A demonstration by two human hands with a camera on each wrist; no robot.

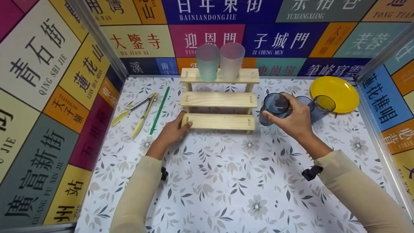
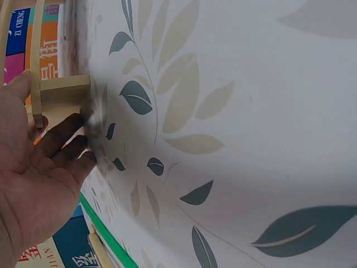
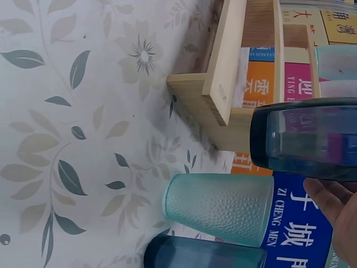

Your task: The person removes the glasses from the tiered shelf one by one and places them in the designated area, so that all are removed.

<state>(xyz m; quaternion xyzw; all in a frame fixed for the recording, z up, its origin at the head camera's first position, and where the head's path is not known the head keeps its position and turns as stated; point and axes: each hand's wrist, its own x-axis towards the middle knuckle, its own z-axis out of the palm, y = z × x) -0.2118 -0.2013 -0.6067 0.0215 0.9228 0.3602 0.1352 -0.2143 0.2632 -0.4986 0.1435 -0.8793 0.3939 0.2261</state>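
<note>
A three-step wooden stand (image 1: 220,121) stands on the table with a frosted green cup (image 1: 207,64) and a frosted pale pink cup (image 1: 232,64) on its top step. My left hand (image 1: 173,131) grips the left end of the lowest step, thumb at its front. To the right of the stand, my right hand (image 1: 294,116) holds a dark blue see-through cup (image 3: 307,139) above the table. Below that cup, the right wrist view shows a bumpy teal cup (image 3: 217,209) and another dark blue cup (image 3: 206,254). My hand partly hides the cups behind it.
A dark see-through cup (image 1: 324,105) stands beside a yellow plate (image 1: 343,97) at the back right. Tongs (image 1: 142,108) with yellow tips and a green straw (image 1: 160,110) lie left of the stand. Printed panels (image 1: 142,40) wall the table at the back and sides.
</note>
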